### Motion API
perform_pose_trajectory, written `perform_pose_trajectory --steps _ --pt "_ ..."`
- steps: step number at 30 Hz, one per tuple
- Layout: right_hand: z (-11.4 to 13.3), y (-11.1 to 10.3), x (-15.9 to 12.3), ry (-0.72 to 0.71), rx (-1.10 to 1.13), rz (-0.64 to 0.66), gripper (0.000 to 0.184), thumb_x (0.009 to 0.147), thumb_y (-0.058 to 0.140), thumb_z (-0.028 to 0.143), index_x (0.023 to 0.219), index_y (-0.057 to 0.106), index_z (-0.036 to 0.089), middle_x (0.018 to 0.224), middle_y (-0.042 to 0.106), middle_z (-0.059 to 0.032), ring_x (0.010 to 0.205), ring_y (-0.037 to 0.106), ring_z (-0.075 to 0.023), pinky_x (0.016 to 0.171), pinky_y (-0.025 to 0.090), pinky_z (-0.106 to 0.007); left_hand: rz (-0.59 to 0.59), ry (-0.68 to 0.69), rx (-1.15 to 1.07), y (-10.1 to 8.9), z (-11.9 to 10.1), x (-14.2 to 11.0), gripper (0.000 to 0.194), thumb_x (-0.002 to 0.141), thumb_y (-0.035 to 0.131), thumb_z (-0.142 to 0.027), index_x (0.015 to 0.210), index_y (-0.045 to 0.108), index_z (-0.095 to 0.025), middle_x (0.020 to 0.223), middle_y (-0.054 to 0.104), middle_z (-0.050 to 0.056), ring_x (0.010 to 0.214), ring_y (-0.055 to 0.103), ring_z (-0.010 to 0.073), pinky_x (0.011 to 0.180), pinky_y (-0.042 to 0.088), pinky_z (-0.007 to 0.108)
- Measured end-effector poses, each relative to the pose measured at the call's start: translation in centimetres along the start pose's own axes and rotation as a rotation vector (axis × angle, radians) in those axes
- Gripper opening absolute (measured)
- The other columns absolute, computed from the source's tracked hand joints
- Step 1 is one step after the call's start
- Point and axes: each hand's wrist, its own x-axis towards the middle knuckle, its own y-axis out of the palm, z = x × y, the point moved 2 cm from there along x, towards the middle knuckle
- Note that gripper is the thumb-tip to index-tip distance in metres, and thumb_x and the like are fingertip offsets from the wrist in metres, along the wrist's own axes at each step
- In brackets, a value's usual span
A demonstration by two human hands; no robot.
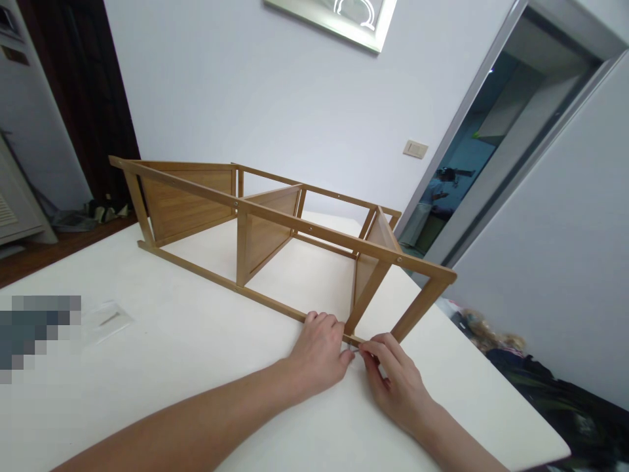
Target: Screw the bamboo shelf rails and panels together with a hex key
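A bamboo shelf rack (275, 219) lies on its side on the white table (187, 347), its three shelf panels standing upright between long rails. My left hand (319, 354) rests curled against the near lower rail, right where the last panel meets it. My right hand (393, 380) sits just beside it, thumb and forefinger pinched on a small metal piece at the rail, too small to name. Both hands meet at the same joint near the rack's right end.
A clear plastic bag (105, 320) with small hardware lies on the table at the left, beside a blurred patch. The table's right edge (511, 393) drops off to clutter on the floor. An open doorway (491, 137) stands behind at the right.
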Motion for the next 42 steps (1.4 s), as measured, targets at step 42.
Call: perform_pose_trajectory --steps 42 --pt "0.12 -0.32 0.46 0.164 0.049 -0.042 0.020 0.092 0.049 0.009 0.082 0.061 0.022 0.070 0.056 0.0008 0.059 0.053 -0.0129 0.051 0.042 -0.024 -0.021 0.040 0.031 -0.17 -0.10 -0.24 0.017 0.090 0.063 -0.032 0.095 0.065 -0.015 0.095 0.070 0.010 0.096 0.062 0.0273 0.093 0.043 0.044"
